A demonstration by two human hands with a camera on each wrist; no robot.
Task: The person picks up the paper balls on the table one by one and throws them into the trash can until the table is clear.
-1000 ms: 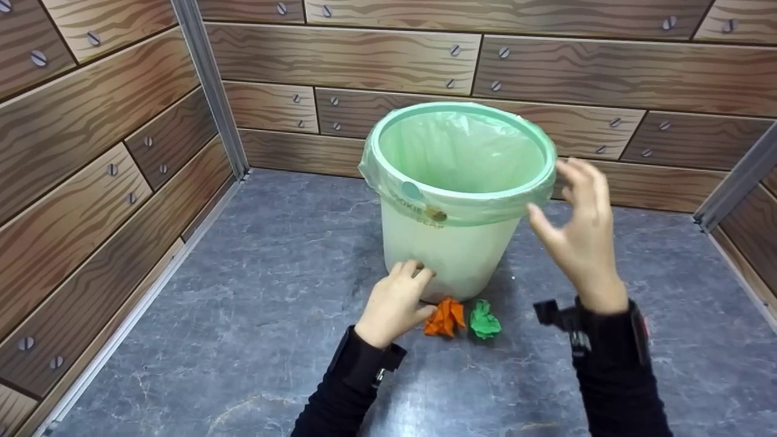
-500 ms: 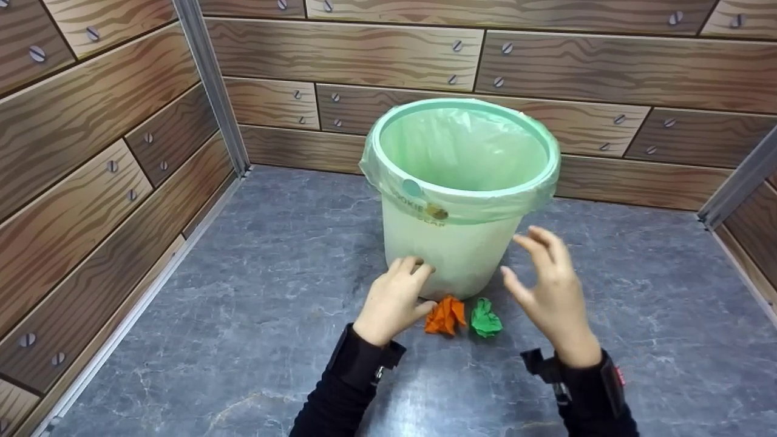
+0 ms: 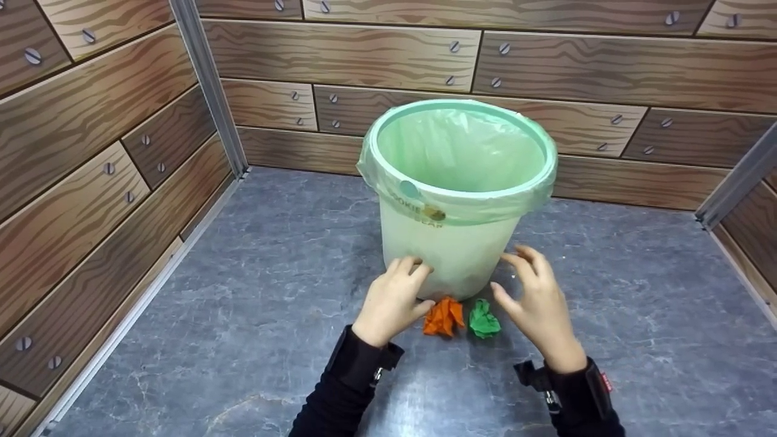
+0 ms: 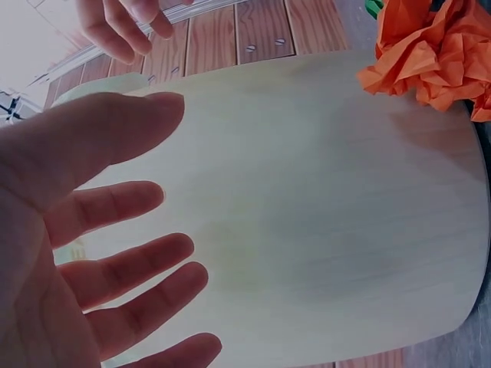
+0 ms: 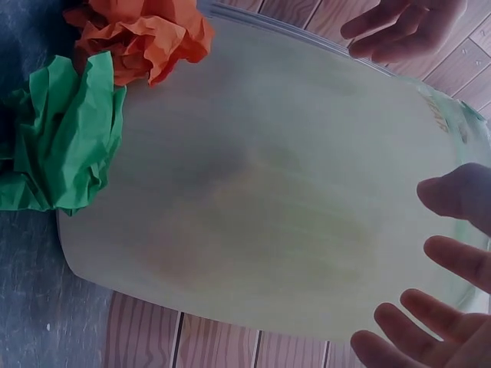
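A pale green trash can (image 3: 449, 255) with a green rim stands upright, lined with a translucent bag folded over the rim. At its foot lie a crumpled orange paper ball (image 3: 444, 317) and a crumpled green paper ball (image 3: 484, 320), side by side. My left hand (image 3: 391, 300) hovers in front of the can, left of the orange paper ball, its fingers loosely spread and holding nothing. To the right of the green paper ball, my right hand (image 3: 539, 303) is held with relaxed, parted fingers, also holding nothing. The orange paper ball (image 4: 437, 57) appears at the upper right in the left wrist view.
Grey marbled floor (image 3: 243, 315) extends around the can. Wood-patterned panels form a back wall (image 3: 340, 54) and a left wall (image 3: 91, 200), joined by a metal corner post (image 3: 212, 85). Another metal post (image 3: 743, 173) stands at the right.
My right hand has come down from beside the can's rim, moving left to near the green paper ball. My left hand and both paper balls have stayed in place.
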